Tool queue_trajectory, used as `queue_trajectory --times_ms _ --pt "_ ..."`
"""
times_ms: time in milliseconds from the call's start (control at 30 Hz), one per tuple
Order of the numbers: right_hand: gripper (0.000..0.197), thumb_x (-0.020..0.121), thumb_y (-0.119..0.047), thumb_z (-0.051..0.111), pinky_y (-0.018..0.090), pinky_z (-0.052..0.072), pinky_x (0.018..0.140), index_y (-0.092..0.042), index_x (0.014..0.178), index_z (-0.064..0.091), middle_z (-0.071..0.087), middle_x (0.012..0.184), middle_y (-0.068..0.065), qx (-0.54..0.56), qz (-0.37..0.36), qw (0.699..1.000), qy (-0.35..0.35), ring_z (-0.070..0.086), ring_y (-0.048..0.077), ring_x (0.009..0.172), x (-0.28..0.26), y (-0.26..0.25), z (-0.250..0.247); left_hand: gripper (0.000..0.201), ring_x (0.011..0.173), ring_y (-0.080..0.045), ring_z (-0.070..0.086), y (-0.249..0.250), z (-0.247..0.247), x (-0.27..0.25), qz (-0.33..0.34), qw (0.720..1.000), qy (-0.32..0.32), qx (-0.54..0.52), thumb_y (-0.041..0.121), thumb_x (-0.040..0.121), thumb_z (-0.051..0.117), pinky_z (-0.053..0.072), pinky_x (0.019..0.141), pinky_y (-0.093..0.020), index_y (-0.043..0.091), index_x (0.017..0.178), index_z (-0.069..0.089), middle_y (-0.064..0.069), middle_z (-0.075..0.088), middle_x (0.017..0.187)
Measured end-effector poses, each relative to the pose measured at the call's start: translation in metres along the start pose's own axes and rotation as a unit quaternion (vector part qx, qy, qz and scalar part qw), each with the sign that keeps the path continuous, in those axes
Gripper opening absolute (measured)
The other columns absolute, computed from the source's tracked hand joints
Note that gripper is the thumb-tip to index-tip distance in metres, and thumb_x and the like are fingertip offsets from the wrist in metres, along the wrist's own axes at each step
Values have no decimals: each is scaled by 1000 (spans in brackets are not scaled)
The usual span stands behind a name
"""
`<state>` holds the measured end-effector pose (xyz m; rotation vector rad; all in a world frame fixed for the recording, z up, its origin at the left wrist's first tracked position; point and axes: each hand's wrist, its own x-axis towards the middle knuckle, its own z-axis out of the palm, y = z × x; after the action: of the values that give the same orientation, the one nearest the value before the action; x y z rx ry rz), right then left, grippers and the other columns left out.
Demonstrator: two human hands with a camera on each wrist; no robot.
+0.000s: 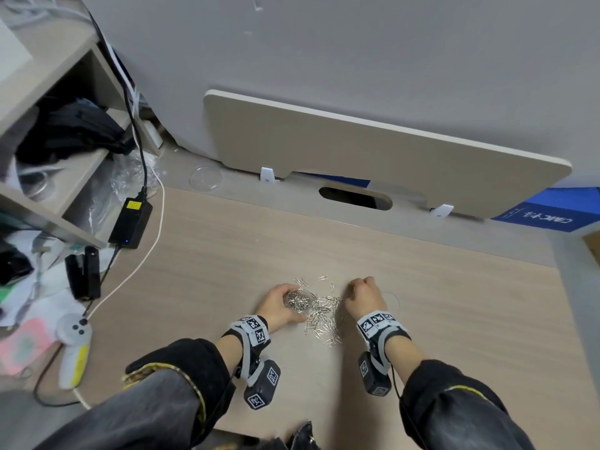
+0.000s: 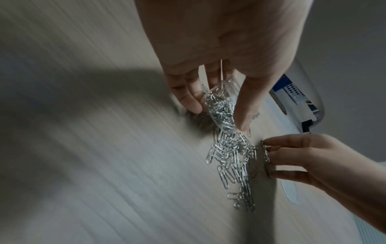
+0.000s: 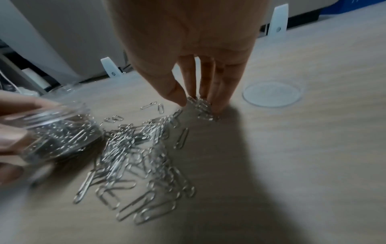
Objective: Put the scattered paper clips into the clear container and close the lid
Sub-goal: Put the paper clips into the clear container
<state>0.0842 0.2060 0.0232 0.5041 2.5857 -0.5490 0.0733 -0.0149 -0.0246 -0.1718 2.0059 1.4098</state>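
My left hand (image 1: 281,305) grips a small round clear container (image 1: 299,299) partly filled with silver paper clips, its mouth tilted toward a loose pile of paper clips (image 1: 323,316) on the desk. The same container (image 3: 56,133) shows at the left of the right wrist view, and between my left fingers in the left wrist view as the container (image 2: 219,105). My right hand (image 1: 362,295) is at the pile's right edge, thumb and fingers pinching a small bunch of clips (image 3: 201,107) against the desk. The clear round lid (image 3: 272,93) lies flat on the desk just right of my right hand.
A black power brick (image 1: 130,222) with cables, a black stapler (image 1: 82,272) and a white-and-yellow controller (image 1: 73,349) lie on the desk's left side beside a cluttered shelf (image 1: 55,151). A second clear lid (image 1: 205,178) lies near the back. A beige panel (image 1: 373,160) stands along the rear edge.
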Motion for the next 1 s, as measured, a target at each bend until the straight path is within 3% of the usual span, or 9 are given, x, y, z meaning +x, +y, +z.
queue_trajectory --times_ms 200,267,367,433,567,667,767,933,1000 --pt "39 80 -17 63 36 47 97 -18 118 56 47 121 4 22 -73 996 -55 54 25 112 -8 -18 20 85 107 -20 67 -1 -7 -3 4 999 28 -20 36 33 87 50 105 -43 29 112 58 0 70 115" --pt "48 78 -32 67 36 49 91 -22 122 52 45 122 2 1 -78 996 -43 52 24 113 -12 -19 22 81 106 -22 68 0 -9 -3 6 999 31 -32 32 33 88 50 104 -44 29 108 59 -3 71 113" --pt "79 63 -60 74 37 49 83 -24 126 42 40 122 1 -43 -56 997 -22 49 24 111 -22 -21 27 76 106 -23 68 -1 -13 -2 3 998 44 -48 34 28 87 50 103 -44 29 100 62 -4 72 110" --pt "89 56 -66 75 38 49 82 -22 124 39 37 121 2 -62 -52 996 -24 47 26 109 -28 -25 33 75 105 -23 68 -2 -15 -1 -4 998 43 -51 34 27 87 50 103 -45 30 98 62 -3 72 109" --pt "79 62 -54 78 38 50 79 -19 121 40 35 121 5 -76 -67 994 -31 49 29 107 -27 -36 45 77 106 -23 68 -1 -14 -2 -10 998 36 -52 30 28 88 50 104 -45 29 100 61 -2 72 110" --pt "50 78 -35 73 38 51 81 -19 116 46 40 120 5 -29 -80 996 -35 55 29 102 -23 -39 48 82 108 -23 67 1 -13 -4 -12 998 27 -51 25 32 89 48 106 -44 24 108 59 -5 71 113" --pt "25 86 -19 62 36 50 83 -18 110 53 46 116 5 0 -95 995 -28 59 29 96 -20 -37 46 89 108 -22 68 -3 -14 -2 -14 998 26 -49 35 28 87 49 106 -44 23 112 59 -3 72 113" --pt "9 82 -12 65 29 47 82 -19 86 60 59 103 2 66 -86 994 -23 60 21 90 -15 -31 38 96 110 -21 66 0 -15 -4 -17 999 19 -34 26 37 92 48 107 -43 12 125 58 -4 69 118" --pt "16 78 -8 68 34 52 82 -20 74 58 66 90 -1 117 -63 991 -24 61 18 83 -12 -27 34 99 110 -19 66 0 -15 -5 -20 999 13 -27 29 36 92 48 106 -43 12 127 57 -2 69 118"
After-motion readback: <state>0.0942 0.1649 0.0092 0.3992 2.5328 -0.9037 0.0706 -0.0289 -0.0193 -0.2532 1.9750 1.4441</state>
